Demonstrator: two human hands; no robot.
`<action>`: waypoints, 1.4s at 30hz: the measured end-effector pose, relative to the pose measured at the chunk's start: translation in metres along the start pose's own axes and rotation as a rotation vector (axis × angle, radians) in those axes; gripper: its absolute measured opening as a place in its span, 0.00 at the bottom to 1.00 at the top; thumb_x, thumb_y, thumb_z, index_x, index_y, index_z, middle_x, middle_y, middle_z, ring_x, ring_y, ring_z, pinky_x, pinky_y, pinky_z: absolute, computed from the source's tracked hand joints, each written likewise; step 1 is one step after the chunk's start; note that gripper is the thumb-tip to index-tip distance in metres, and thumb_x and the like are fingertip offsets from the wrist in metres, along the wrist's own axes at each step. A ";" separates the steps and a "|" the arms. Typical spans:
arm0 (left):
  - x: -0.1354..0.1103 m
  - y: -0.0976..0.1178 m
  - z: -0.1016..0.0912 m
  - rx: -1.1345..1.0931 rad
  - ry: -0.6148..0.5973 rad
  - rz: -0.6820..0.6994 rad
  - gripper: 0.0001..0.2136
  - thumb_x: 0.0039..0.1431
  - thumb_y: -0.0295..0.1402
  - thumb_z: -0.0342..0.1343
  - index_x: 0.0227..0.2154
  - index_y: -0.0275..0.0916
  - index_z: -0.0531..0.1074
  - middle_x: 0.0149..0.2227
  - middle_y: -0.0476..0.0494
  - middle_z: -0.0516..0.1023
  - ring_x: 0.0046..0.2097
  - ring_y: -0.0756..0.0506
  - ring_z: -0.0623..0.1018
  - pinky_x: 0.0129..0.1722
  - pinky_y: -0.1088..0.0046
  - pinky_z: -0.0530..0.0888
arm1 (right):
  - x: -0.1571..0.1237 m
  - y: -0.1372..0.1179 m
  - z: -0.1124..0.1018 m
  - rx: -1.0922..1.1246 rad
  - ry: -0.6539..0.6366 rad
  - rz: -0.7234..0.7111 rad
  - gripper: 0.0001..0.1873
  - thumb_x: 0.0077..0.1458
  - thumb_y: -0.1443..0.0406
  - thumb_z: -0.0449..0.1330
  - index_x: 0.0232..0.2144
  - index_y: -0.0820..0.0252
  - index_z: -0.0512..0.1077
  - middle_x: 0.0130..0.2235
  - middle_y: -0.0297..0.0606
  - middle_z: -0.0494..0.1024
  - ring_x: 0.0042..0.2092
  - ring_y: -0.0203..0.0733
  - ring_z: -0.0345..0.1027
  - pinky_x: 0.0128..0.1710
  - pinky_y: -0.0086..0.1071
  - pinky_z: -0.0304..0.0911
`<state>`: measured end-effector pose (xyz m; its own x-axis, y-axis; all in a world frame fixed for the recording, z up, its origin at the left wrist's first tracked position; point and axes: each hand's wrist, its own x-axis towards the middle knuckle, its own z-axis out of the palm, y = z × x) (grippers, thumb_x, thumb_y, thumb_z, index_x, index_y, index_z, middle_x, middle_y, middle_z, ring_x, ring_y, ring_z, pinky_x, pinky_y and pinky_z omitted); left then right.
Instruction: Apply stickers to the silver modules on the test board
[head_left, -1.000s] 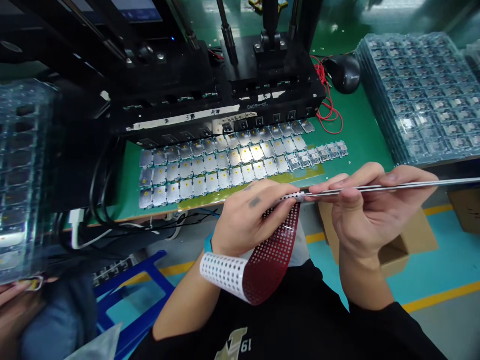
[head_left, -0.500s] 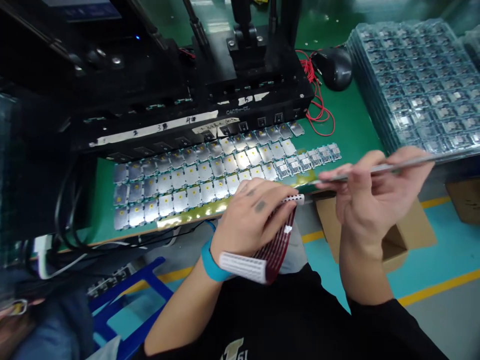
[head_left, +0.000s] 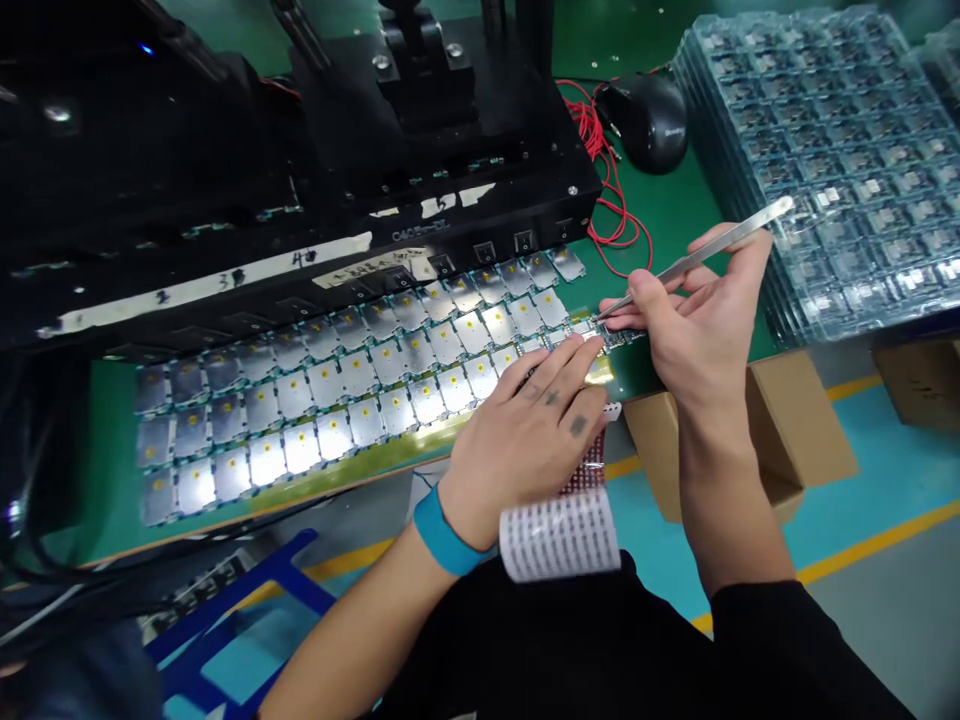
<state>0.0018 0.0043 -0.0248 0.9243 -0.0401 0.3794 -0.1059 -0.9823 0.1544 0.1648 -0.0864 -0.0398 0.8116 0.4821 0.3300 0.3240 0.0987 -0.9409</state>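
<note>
My left hand (head_left: 536,420) rests at the bench's front edge, fingers closed on a curled strip of small dot stickers (head_left: 566,525) that hangs below it. In my right hand (head_left: 694,330) I pinch metal tweezers (head_left: 697,255), tip down on the small modules at the right end of the rows (head_left: 615,335). Rows of silver shielded modules (head_left: 337,390) with yellow dots lie on the green mat in front of a black test fixture (head_left: 337,190).
A stack of clear trays with modules (head_left: 825,150) sits at the right. A black mouse (head_left: 649,120) and red wires (head_left: 619,200) lie behind. Cardboard boxes (head_left: 787,430) stand on the floor under the bench. A blue stool frame (head_left: 247,600) is at lower left.
Both hands moved forward from above my lap onto the bench. The tweezers tilted from level to tip-down on the modules. The view shifted right; the tray held at far left is gone.
</note>
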 end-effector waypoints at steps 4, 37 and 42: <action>0.000 0.001 0.000 -0.011 -0.002 0.002 0.11 0.72 0.33 0.48 0.40 0.34 0.73 0.61 0.32 0.72 0.62 0.37 0.73 0.58 0.57 0.71 | -0.001 -0.005 -0.001 -0.024 -0.018 0.032 0.25 0.59 0.54 0.67 0.45 0.50 0.54 0.36 0.28 0.73 0.30 0.35 0.76 0.27 0.28 0.76; 0.001 0.000 0.008 -0.016 0.018 0.004 0.11 0.72 0.33 0.46 0.42 0.35 0.73 0.62 0.34 0.71 0.62 0.37 0.72 0.59 0.57 0.70 | -0.009 -0.014 -0.002 0.076 -0.025 -0.078 0.22 0.58 0.65 0.69 0.40 0.52 0.56 0.35 0.28 0.71 0.35 0.39 0.78 0.35 0.35 0.79; 0.004 -0.005 0.002 -0.163 0.105 -0.003 0.09 0.72 0.33 0.48 0.42 0.35 0.71 0.58 0.34 0.74 0.62 0.38 0.72 0.59 0.56 0.71 | -0.012 -0.020 -0.007 0.176 0.057 -0.136 0.16 0.63 0.63 0.64 0.42 0.51 0.57 0.34 0.28 0.69 0.35 0.38 0.76 0.40 0.38 0.77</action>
<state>0.0064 0.0092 -0.0262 0.8822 -0.0098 0.4708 -0.1694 -0.9395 0.2978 0.1521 -0.1007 -0.0245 0.7938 0.4047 0.4540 0.3468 0.3119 -0.8846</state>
